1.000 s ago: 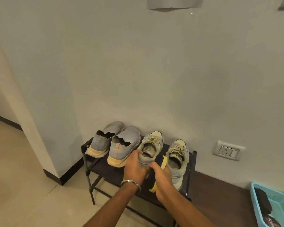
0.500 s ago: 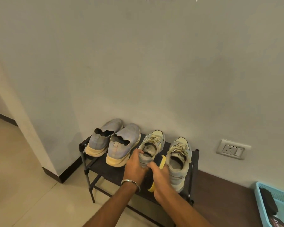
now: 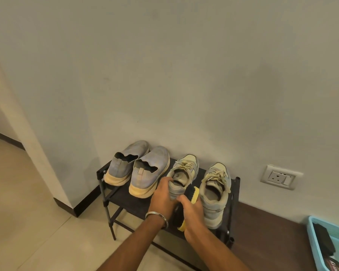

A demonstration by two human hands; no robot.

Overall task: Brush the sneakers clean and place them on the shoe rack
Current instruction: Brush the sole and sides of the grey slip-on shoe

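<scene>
Black shoe rack already carries four shoes; left hand grips the laced sneaker, right hand at three o'clock clutching the brush, seemingly finishing.

Four shoes sit on one black shoe rack: two grey-blue slip-on sneakers and two pale lace-up sneakers. One yellow-backed brush is there, and two hands: the left hand and the right hand. One bracelet, one wall socket and one blue basket complete the count
</scene>
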